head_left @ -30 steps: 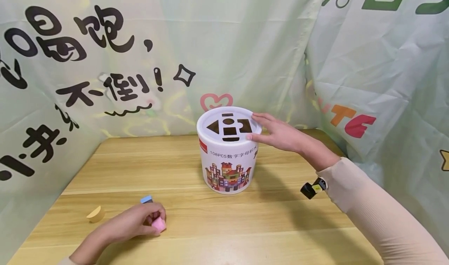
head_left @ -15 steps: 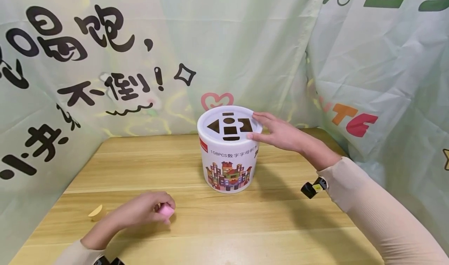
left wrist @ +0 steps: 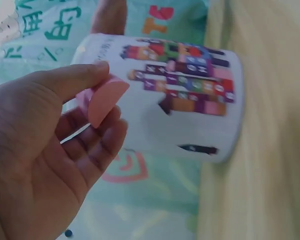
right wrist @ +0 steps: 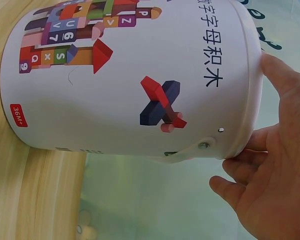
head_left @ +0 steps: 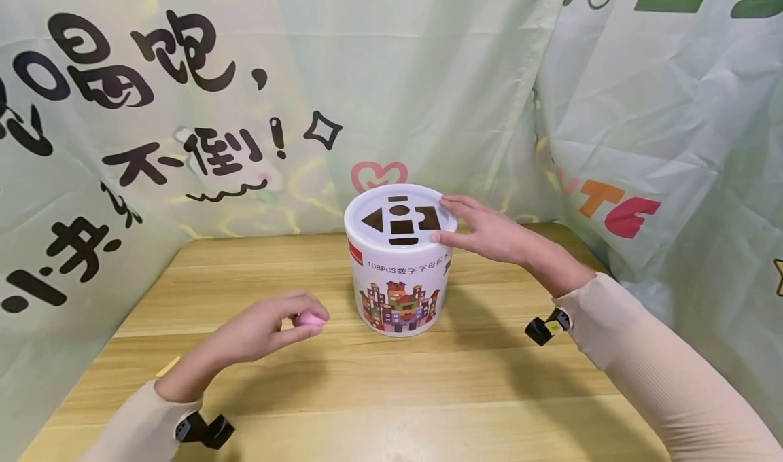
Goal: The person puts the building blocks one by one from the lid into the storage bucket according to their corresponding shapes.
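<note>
A pink half-round block (left wrist: pixel 109 101) is pinched between the thumb and fingers of my left hand (head_left: pixel 272 326), raised above the table to the left of a white toy-block bucket (head_left: pixel 400 302). In the left wrist view its flat half-disc face shows. The bucket stands upright, its white lid (head_left: pixel 372 202) pierced with shaped holes. My right hand (head_left: pixel 489 234) rests against the lid's right edge. Its thumb touches the near side and its fairly straight fingers (right wrist: pixel 242 170) reach the far side.
A yellow block (head_left: pixel 168 365) lies on the wooden table (head_left: pixel 379 394), mostly hidden behind my left forearm. Printed cloth (head_left: pixel 440 109) hangs behind the table and along both sides. A bail handle (right wrist: pixel 187 152) hangs at the bucket's side.
My left hand has lifted the pink block off the table and carried it right and away from me, toward the bucket. The blue block is now out of sight. My right hand stays in place.
</note>
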The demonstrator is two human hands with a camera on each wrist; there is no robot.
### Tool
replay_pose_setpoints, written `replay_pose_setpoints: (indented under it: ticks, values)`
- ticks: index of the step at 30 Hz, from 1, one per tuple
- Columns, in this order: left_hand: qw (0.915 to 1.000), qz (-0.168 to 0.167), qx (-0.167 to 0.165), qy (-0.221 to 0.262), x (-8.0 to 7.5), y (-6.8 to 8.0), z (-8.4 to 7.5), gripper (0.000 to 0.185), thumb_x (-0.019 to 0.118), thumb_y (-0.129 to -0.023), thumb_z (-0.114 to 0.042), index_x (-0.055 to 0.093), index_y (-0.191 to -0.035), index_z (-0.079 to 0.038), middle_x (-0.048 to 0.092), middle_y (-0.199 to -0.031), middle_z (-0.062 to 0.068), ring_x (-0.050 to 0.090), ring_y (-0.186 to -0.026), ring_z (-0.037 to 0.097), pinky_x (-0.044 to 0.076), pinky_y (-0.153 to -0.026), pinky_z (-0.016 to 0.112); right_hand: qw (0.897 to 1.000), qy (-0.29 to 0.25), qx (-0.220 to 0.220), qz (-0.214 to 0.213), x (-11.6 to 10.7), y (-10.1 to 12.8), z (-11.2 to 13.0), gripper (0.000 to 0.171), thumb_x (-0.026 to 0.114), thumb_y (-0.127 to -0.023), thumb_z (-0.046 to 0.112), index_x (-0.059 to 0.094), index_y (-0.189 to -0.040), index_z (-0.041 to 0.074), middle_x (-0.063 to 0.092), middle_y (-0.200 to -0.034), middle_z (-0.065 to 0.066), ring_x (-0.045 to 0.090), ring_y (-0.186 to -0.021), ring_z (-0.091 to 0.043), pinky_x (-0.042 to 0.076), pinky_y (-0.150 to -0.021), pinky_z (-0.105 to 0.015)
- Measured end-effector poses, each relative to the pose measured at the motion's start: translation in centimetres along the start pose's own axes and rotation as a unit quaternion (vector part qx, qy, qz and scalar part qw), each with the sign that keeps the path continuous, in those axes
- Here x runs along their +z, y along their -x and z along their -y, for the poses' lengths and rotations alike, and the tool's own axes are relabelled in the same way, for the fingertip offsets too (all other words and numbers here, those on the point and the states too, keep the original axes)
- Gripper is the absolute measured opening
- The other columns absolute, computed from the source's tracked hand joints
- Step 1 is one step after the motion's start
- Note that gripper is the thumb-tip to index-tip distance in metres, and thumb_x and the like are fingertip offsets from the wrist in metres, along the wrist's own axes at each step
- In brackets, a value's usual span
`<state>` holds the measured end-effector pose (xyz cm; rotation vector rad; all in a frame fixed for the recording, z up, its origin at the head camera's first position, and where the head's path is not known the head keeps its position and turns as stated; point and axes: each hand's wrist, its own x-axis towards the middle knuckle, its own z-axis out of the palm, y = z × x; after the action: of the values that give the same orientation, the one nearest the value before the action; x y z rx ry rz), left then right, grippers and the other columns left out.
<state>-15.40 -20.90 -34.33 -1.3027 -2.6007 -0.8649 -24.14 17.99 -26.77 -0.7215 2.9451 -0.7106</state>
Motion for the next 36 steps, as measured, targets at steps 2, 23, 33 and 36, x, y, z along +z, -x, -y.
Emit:
replay_pose_setpoints:
  ticks: [2,23,33,36]
  values:
    - [0.9999,-0.010,0.001,-0.007,-0.5,-0.9,-0.7,0.016,0.071,-0.092,-0.017,0.068,-0.107,-0.020,0.062,-0.103,-0.012,0.055,-0.085,0.006,0.050,-0.070,0.025,1.000,0.001,-0.001,0.000,0.0,0.0,0.0,0.095,0.053,-0.086,0.072,0.026,-0.156,0.014,0.022,-0.159,-0.008,0.027,-0.141,-0.038,0.027,-0.108,-0.063]
    - [0.9965,-0.057,-0.056,-0.025,-4.4,-10.7,-4.9,0.024,0.075,-0.089,-0.018,0.071,-0.110,-0.010,0.065,-0.098,0.000,0.057,-0.085,0.015,0.051,-0.074,0.033,1.000,0.000,-0.007,-0.001,0.0,-0.1,0.1,0.095,0.052,-0.087,0.071,0.025,-0.156,0.013,0.021,-0.160,-0.008,0.029,-0.140,-0.039,0.027,-0.107,-0.063]
    - [0.9940,-0.052,-0.089,-0.035,-4.3,-15.1,-5.0,0.021,0.073,-0.090,-0.020,0.073,-0.109,-0.012,0.066,-0.099,0.001,0.058,-0.087,0.018,0.049,-0.077,0.035,1.000,-0.003,-0.011,-0.004,0.1,-0.1,0.0,0.094,0.052,-0.087,0.071,0.025,-0.156,0.014,0.021,-0.160,-0.008,0.030,-0.140,-0.039,0.027,-0.107,-0.064]
    - [0.9933,-0.051,-0.099,-0.031,-4.0,-16.2,-4.9,0.019,0.074,-0.089,-0.020,0.071,-0.106,-0.011,0.066,-0.095,0.001,0.058,-0.088,0.017,0.048,-0.079,0.033,1.000,-0.005,-0.012,-0.005,0.2,-0.1,0.0,0.093,0.052,-0.087,0.071,0.026,-0.156,0.013,0.022,-0.160,-0.008,0.030,-0.140,-0.039,0.027,-0.107,-0.064]
